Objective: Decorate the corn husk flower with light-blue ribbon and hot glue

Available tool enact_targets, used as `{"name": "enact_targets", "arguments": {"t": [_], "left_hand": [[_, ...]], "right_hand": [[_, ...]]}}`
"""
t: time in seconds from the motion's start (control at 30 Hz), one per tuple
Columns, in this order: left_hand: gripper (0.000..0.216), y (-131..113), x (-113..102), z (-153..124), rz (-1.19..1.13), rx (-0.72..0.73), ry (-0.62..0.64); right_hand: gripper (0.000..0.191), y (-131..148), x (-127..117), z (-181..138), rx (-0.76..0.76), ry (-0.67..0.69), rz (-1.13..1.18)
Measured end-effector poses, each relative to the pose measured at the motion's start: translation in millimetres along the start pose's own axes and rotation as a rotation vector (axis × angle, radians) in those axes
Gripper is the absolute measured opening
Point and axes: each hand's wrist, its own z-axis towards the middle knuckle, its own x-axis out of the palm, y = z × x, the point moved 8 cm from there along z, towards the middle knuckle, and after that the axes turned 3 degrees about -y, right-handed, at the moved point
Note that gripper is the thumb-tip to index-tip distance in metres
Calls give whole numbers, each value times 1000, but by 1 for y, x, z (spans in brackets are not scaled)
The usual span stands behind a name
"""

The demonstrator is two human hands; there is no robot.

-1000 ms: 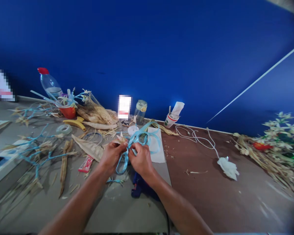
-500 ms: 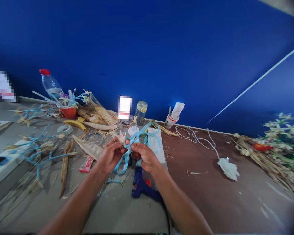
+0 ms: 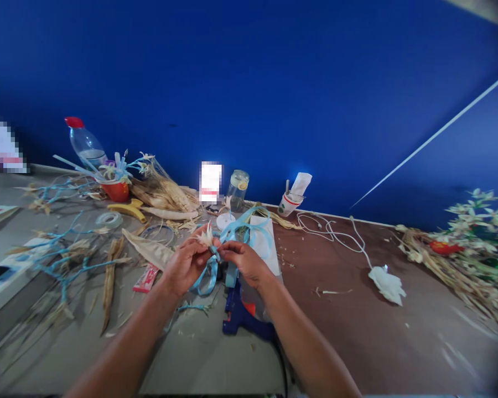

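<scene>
My left hand (image 3: 185, 264) pinches a small pale husk flower (image 3: 206, 237) above the table, fingers closed round its base. My right hand (image 3: 244, 261) pinches a light blue ribbon (image 3: 249, 228) right beside the flower. The ribbon loops up behind both hands and hangs down between them. The two hands nearly touch at the fingertips. A blue glue gun (image 3: 239, 315) lies on the table just under my right wrist.
Dried husks (image 3: 161, 190), blue-wrapped stems (image 3: 62, 260), a tape roll (image 3: 108, 219), a red cup (image 3: 115, 189), a bottle (image 3: 85, 142), a glass jar (image 3: 237, 189) and a paper cup (image 3: 289, 203) crowd the left and back. A white cable (image 3: 336, 235) and white flower (image 3: 387, 284) lie right; a husk flower bundle (image 3: 468, 254) lies far right.
My hands have risen slightly and parted a little. The husk flower now shows above my left fingers, and the glue gun has come into fuller view beneath my right wrist.
</scene>
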Motion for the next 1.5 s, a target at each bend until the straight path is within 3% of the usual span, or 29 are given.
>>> {"name": "enact_targets", "arguments": {"t": [0.13,0.27,0.37,0.47,0.6,0.73,0.87,1.03,1.17,1.3,1.5], "left_hand": [[45,-2,1,0,11,11,1],[44,-1,-1,2,1,9,5],[42,2,-4,3,-6,11,3],[33,3,0,2,6,36,7],[15,5,6,1,49,67,14],[17,8,-6,6,74,92,-90],[17,9,-16,9,68,90,-135],[18,4,-6,4,159,121,-79],[23,8,-8,5,165,108,-129],[23,10,-16,9,84,71,-167],[16,6,-9,5,54,1,-76]], "right_hand": [[22,-6,1,-1,144,98,167],[27,-3,9,-3,130,168,244],[23,-2,13,-4,122,130,211],[17,3,5,-3,34,-11,79],[12,27,-4,-9,-276,-199,-312],[10,41,0,-19,-481,-285,-589],[9,39,7,-20,-505,-255,-664],[8,37,3,-19,-493,-299,-717],[7,37,6,-22,-513,-322,-770],[6,34,5,-18,-447,-291,-662],[17,7,2,-4,-32,-85,-6]]}}
